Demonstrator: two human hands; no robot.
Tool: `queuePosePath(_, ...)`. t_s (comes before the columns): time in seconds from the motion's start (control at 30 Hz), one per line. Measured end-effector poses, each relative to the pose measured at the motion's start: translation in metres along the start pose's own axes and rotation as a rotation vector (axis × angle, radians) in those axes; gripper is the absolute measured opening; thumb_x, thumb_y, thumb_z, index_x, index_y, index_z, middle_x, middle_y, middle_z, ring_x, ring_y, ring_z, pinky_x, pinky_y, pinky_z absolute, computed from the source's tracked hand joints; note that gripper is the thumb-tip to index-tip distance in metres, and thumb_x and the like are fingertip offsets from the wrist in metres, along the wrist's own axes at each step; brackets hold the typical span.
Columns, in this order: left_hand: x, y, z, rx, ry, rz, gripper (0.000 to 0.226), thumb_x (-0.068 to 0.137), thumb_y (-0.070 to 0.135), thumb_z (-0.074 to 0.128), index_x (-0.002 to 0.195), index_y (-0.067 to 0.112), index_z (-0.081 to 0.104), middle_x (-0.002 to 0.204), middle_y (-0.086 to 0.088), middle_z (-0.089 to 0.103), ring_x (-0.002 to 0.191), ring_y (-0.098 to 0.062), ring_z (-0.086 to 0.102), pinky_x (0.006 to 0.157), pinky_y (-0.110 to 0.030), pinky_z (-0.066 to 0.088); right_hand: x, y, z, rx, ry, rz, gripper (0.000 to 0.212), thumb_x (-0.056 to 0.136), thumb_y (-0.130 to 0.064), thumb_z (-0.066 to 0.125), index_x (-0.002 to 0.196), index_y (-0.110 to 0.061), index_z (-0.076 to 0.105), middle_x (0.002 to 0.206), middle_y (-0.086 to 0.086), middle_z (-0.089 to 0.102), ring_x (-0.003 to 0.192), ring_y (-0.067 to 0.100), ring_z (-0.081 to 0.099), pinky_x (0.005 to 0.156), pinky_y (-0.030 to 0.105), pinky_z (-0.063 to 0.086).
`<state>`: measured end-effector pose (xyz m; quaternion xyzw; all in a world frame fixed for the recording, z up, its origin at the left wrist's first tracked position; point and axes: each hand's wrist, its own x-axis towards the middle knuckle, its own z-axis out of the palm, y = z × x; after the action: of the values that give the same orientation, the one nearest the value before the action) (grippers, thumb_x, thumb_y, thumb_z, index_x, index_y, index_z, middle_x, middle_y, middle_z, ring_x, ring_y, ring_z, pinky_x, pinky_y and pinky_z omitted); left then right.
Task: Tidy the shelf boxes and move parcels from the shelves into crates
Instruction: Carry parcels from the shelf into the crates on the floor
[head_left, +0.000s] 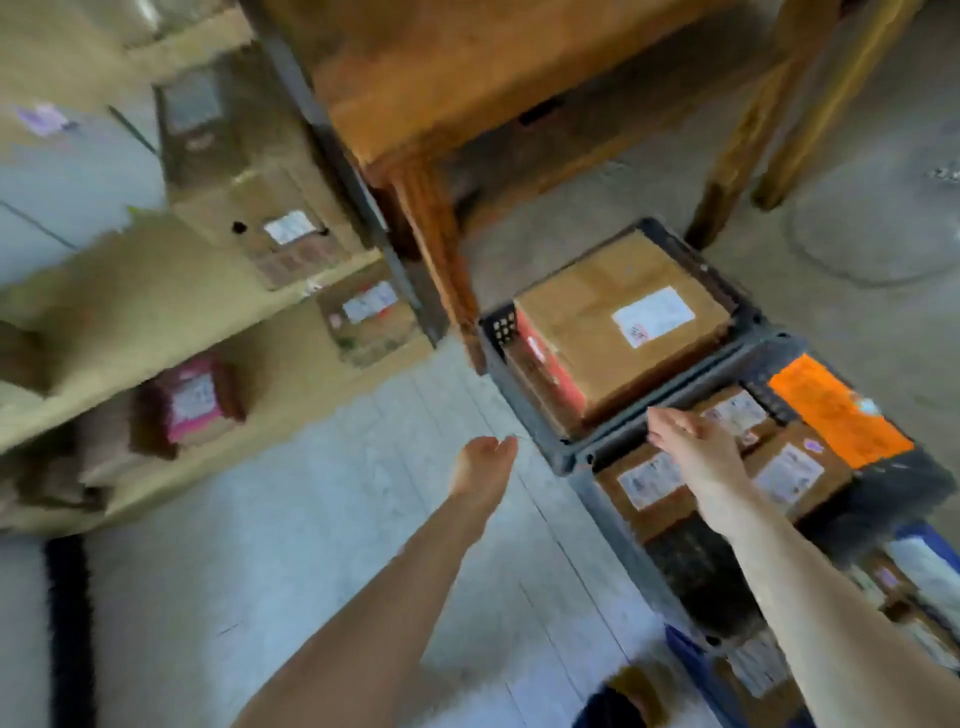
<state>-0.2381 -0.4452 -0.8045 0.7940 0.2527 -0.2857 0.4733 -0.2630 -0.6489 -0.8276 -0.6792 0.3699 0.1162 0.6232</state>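
Two bare forearms reach out over a pale plank floor (311, 519). The left hand (483, 467) hangs released above the boards, fingers loosely straight and holding nothing. To its right, the right hand (698, 449) is spread with fingers extended over the near crate (675, 577); whether it touches the contents cannot be told.

That dark plastic crate holds brown labelled parcels (789, 467) and, at its far right, an orange parcel (836, 410). Just beyond and touching it, the far crate (519, 400) carries a large brown box (623, 322) with a white label.

On the left, blurred, a shelf unit (156, 301) holds a pink parcel (195, 400) on a lower level and cardboard boxes (280, 234) higher up. Farthest back stands a wooden desk (467, 78), its legs on a concrete floor.
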Motion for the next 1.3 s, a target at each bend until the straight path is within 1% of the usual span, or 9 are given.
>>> queuePosePath(0.1, 0.018, -0.028, -0.126, -0.154, 0.107, 0.006, 0.032, 0.093, 0.028, 0.048, 0.062, 0.023, 0.038, 0.072, 0.000, 0.044, 0.072, -0.018, 0.046, 0.057, -0.026, 0.030, -0.022, -0.038, 0.125, -0.095, -0.088, -0.098, 0.020, 0.089, -0.023, 0.059, 0.086, -0.003, 0.062, 0.109, 0.024, 0.064, 0.113, 0.036, 0.056, 0.092, 0.046, 0.042)
queuePosePath(0.2, 0.041, -0.071, -0.247, -0.220, 0.205, 0.012, 0.028, 0.092, 0.025, 0.049, 0.065, 0.022, 0.043, 0.085, -0.007, 0.046, 0.080, -0.018, 0.045, 0.061, -0.027, 0.032, -0.046, -0.053, 0.252, -0.216, -0.116, -0.158, 0.037, 0.089, -0.021, 0.058, 0.092, 0.015, 0.055, 0.107, 0.033, 0.060, 0.108, 0.044, 0.055, 0.089, 0.045, 0.042)
queuePosePath(0.27, 0.061, -0.105, -0.318, -0.248, 0.245, -0.012, 0.014, 0.092, 0.026, 0.050, 0.083, 0.017, 0.057, 0.090, -0.008, 0.052, 0.086, -0.021, 0.052, 0.067, -0.026, 0.036, -0.058, -0.055, 0.328, -0.296, -0.121, -0.186, 0.039, 0.089, -0.019, 0.058, 0.096, 0.019, 0.055, 0.101, 0.035, 0.060, 0.102, 0.045, 0.057, 0.081, 0.041, 0.043)
queuePosePath(0.33, 0.085, -0.139, -0.376, -0.259, 0.281, -0.044, 0.027, 0.092, 0.027, 0.051, 0.109, 0.008, 0.060, 0.101, -0.008, 0.059, 0.102, -0.025, 0.058, 0.079, -0.026, 0.039, -0.063, -0.051, 0.398, -0.334, -0.155, -0.188, 0.037, 0.089, -0.018, 0.058, 0.097, 0.018, 0.056, 0.101, 0.034, 0.061, 0.100, 0.044, 0.057, 0.079, 0.037, 0.042)
queuePosePath(0.47, 0.146, -0.206, -0.457, -0.268, 0.363, -0.110, 0.037, 0.090, 0.026, 0.052, 0.120, 0.005, 0.057, 0.116, -0.012, 0.062, 0.107, -0.026, 0.058, 0.079, -0.024, 0.037, -0.052, -0.029, 0.517, -0.374, -0.233, -0.186, 0.032, 0.088, -0.019, 0.058, 0.102, 0.009, 0.058, 0.108, 0.024, 0.063, 0.105, 0.037, 0.058, 0.087, 0.043, 0.045)
queuePosePath(0.73, 0.344, -0.337, -0.512, -0.280, 0.500, -0.141, 0.040, 0.090, 0.027, 0.051, 0.118, -0.001, 0.057, 0.111, -0.019, 0.064, 0.100, -0.034, 0.059, 0.073, -0.029, 0.043, 0.057, 0.061, 0.730, -0.506, -0.373, -0.301, 0.044, 0.087, -0.026, 0.060, 0.123, 0.000, 0.054, 0.125, 0.012, 0.058, 0.113, 0.022, 0.054, 0.079, 0.018, 0.035)
queuePosePath(0.93, 0.498, -0.403, -0.524, -0.307, 0.619, -0.010, 0.055, 0.091, 0.035, 0.052, 0.127, -0.005, 0.047, 0.125, -0.024, 0.056, 0.115, -0.035, 0.053, 0.091, -0.034, 0.043, 0.152, 0.127, 0.858, -0.475, -0.355, -0.421, 0.047, 0.089, -0.033, 0.057, 0.125, -0.005, 0.051, 0.126, 0.011, 0.058, 0.113, 0.022, 0.053, 0.082, 0.021, 0.035)
queuePosePath(1.13, 0.571, -0.433, -0.524, -0.505, 0.634, 0.171, 0.037, 0.090, 0.042, 0.050, 0.097, 0.007, 0.059, 0.089, -0.004, 0.061, 0.084, -0.021, 0.056, 0.073, -0.027, 0.040, 0.195, 0.161, 0.917, -0.391, -0.444, -0.411, 0.046, 0.093, -0.041, 0.046, 0.129, -0.013, 0.047, 0.104, -0.001, 0.054, 0.087, 0.013, 0.047, 0.080, 0.027, 0.035)
queuePosePath(1.3, 0.573, -0.440, -0.525, -0.687, 0.602, 0.234, 0.021, 0.083, 0.029, 0.057, 0.094, 0.010, 0.056, 0.082, 0.002, 0.056, 0.069, -0.012, 0.049, 0.070, -0.029, 0.038, 0.194, 0.178, 0.910, -0.153, -0.473, -0.363, 0.043, 0.092, -0.026, 0.053, 0.132, -0.012, 0.045, 0.124, 0.001, 0.053, 0.115, 0.015, 0.051, 0.102, 0.029, 0.036)
